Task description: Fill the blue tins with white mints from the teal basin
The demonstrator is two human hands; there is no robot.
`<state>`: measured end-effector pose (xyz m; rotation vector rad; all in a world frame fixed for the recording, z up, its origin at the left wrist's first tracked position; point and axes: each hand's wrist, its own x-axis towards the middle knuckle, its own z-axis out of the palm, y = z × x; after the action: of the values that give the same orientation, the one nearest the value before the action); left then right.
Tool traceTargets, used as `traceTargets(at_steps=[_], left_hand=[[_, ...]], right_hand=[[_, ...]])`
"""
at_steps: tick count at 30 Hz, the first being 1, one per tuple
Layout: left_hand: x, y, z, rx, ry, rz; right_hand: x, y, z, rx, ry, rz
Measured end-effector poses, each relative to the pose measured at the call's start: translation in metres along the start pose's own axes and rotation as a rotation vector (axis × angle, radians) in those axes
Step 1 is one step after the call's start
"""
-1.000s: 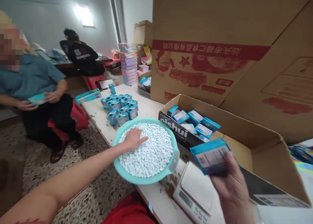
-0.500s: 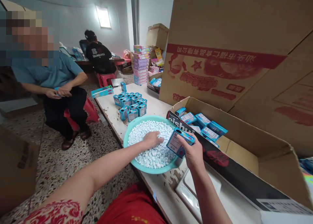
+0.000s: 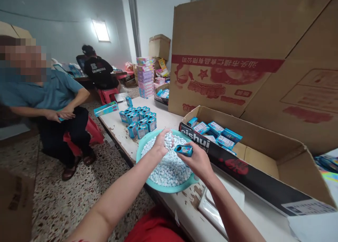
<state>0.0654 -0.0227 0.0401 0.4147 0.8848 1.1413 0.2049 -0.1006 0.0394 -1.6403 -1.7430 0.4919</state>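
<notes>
My left hand (image 3: 159,143) is cupped around a heap of small white candies (image 3: 168,141), raised just over the turquoise basin (image 3: 169,189). Loose white and pale-blue candies (image 3: 169,173) fill that basin. A small blue box (image 3: 184,150) with a dark round hole in its end is gripped in my right hand (image 3: 199,161). It lies tilted, with the hole toward my left hand and the handful close beside it. Behind the basin stand several similar blue boxes (image 3: 142,124), with dark holes on top.
A long cardboard tray (image 3: 237,177) at the right holds several blue boxes (image 3: 216,128). Tall cardboard (image 3: 224,34) rises behind it. A white device (image 3: 211,206) lies near the table's front edge. Stacked pink and purple boxes (image 3: 145,78) stand farther back. One person sits at the left, another farther off.
My left hand has come up out of the candies, now carrying a handful. My right hand has turned the blue box and brought it left, close to the handful. The view has shifted slightly.
</notes>
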Motion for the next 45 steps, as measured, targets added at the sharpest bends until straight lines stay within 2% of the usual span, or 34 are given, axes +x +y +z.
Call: traceTargets(at_steps=[4, 9, 20, 27, 33, 42, 45], left_hand=[[-0.005, 0.009, 0.018, -0.044, -0.017, 0.087], [0.002, 0.01, 0.019, -0.04, 0.013, 0.169], [0.014, 0.017, 0.021, 0.057, -0.004, 0.253], [0.014, 0.017, 0.03, 0.139, 0.031, 0.3], [0.011, 0.016, 0.035, 0.191, 0.008, 0.388], [0.006, 0.016, 0.038, 0.231, -0.047, 0.388], [0.004, 0.014, 0.04, 0.24, -0.024, 0.368]], right_hand=[[0.008, -0.016, 0.014, -0.064, -0.029, -0.029], [0.013, -0.021, 0.022, -0.085, 0.018, 0.013], [0.027, -0.016, 0.021, 0.003, 0.071, 0.065], [0.028, -0.016, 0.021, 0.045, 0.063, 0.067], [0.029, -0.015, 0.018, 0.054, 0.094, 0.083], [0.026, -0.016, 0.014, 0.098, 0.088, 0.111], [0.025, -0.015, 0.014, 0.095, 0.094, 0.114]])
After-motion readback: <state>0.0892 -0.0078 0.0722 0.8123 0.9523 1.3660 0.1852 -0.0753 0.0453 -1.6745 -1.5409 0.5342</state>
